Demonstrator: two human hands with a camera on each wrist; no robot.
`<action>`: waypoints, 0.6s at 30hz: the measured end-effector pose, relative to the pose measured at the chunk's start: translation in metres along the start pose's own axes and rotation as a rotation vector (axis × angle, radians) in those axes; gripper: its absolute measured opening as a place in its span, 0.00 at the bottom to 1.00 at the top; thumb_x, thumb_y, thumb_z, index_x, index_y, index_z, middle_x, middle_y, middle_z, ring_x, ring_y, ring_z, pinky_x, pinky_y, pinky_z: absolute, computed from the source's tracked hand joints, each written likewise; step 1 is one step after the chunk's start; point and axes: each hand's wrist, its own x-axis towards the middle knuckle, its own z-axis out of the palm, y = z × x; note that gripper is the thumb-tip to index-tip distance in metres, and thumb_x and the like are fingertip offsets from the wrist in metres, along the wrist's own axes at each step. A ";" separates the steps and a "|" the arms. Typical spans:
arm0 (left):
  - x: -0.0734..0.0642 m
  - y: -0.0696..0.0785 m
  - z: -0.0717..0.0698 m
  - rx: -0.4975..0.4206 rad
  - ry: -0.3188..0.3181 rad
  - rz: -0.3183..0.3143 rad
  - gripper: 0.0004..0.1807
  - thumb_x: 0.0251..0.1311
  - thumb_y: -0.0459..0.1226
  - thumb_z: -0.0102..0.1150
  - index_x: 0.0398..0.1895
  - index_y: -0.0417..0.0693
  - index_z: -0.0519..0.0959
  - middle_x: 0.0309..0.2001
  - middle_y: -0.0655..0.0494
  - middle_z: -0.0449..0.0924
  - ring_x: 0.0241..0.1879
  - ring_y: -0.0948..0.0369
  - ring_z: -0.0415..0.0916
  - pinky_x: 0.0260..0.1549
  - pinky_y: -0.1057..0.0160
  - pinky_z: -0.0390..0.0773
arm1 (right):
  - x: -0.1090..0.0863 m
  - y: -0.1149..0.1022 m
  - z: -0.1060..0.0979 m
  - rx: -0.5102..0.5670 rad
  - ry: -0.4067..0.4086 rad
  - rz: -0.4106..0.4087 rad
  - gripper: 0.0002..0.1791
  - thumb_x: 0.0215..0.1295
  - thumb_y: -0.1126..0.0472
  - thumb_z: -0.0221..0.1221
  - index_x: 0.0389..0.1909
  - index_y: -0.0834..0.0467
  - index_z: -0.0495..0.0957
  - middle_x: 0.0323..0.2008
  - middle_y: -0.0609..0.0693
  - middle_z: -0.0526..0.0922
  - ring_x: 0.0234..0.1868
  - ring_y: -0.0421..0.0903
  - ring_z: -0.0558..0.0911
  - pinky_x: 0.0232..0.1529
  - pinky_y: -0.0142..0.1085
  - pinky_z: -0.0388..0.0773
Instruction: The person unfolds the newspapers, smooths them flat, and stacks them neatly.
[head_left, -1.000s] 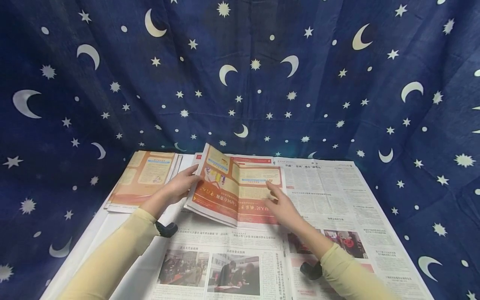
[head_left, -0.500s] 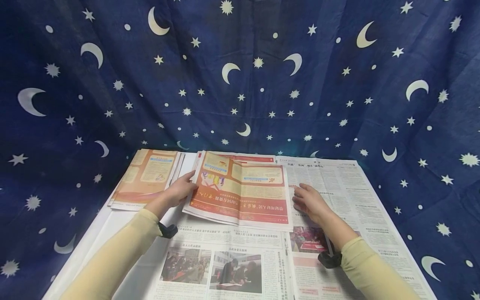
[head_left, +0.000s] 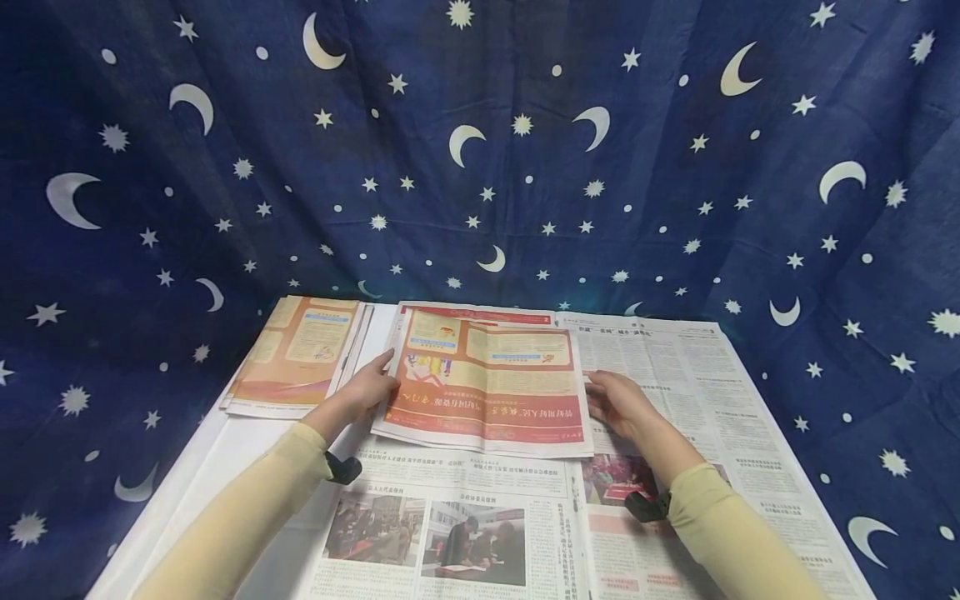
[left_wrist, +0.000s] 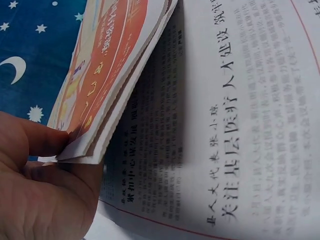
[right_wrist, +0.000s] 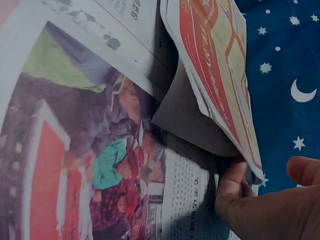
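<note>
A folded newspaper section (head_left: 487,383), orange and red on its upper face, lies over a spread newspaper (head_left: 450,479). My left hand (head_left: 367,390) holds its left edge. In the left wrist view, thumb and fingers of the left hand (left_wrist: 45,175) pinch the corner of the folded section (left_wrist: 112,65), lifting it off the printed sheet below. At the opposite edge is my right hand (head_left: 621,402). The right wrist view has the fingers (right_wrist: 232,182) of that hand under the section's edge, while its thumb (right_wrist: 302,170) stands apart from the paper.
On the white table (head_left: 247,467), a stack of folded newspapers (head_left: 300,354) lies at the left. More of the spread newspaper runs to the right and front. A dark blue curtain (head_left: 420,167) with moons and stars hangs right behind the table.
The section's left half has come down from a raised tilt to nearly flat. My right hand left its right part, moved out to the right, then came back in to the right edge.
</note>
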 end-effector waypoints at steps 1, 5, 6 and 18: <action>0.001 -0.001 0.001 -0.001 0.003 -0.002 0.42 0.71 0.30 0.46 0.84 0.50 0.41 0.78 0.32 0.51 0.73 0.36 0.59 0.67 0.41 0.67 | 0.000 0.000 0.000 -0.006 0.001 0.002 0.31 0.79 0.55 0.51 0.76 0.66 0.59 0.62 0.63 0.75 0.46 0.46 0.85 0.43 0.31 0.84; 0.002 -0.003 0.003 -0.011 0.012 -0.009 0.42 0.71 0.30 0.46 0.84 0.51 0.42 0.79 0.34 0.50 0.74 0.37 0.57 0.68 0.40 0.66 | 0.002 0.002 0.002 -0.079 -0.013 0.004 0.30 0.78 0.54 0.53 0.73 0.66 0.63 0.56 0.61 0.79 0.41 0.44 0.85 0.38 0.32 0.84; 0.003 -0.004 0.004 -0.019 0.013 -0.013 0.42 0.71 0.31 0.46 0.85 0.52 0.42 0.79 0.35 0.49 0.75 0.37 0.55 0.68 0.40 0.65 | 0.002 0.003 0.003 -0.113 -0.020 -0.002 0.31 0.78 0.54 0.53 0.74 0.66 0.62 0.56 0.61 0.79 0.42 0.44 0.85 0.40 0.34 0.85; -0.011 -0.003 0.010 -0.055 -0.023 0.027 0.42 0.72 0.31 0.47 0.84 0.51 0.43 0.76 0.33 0.56 0.64 0.40 0.73 0.55 0.48 0.81 | -0.008 0.014 0.004 -0.351 -0.002 -0.144 0.43 0.70 0.61 0.60 0.81 0.62 0.50 0.60 0.68 0.75 0.39 0.51 0.88 0.38 0.43 0.87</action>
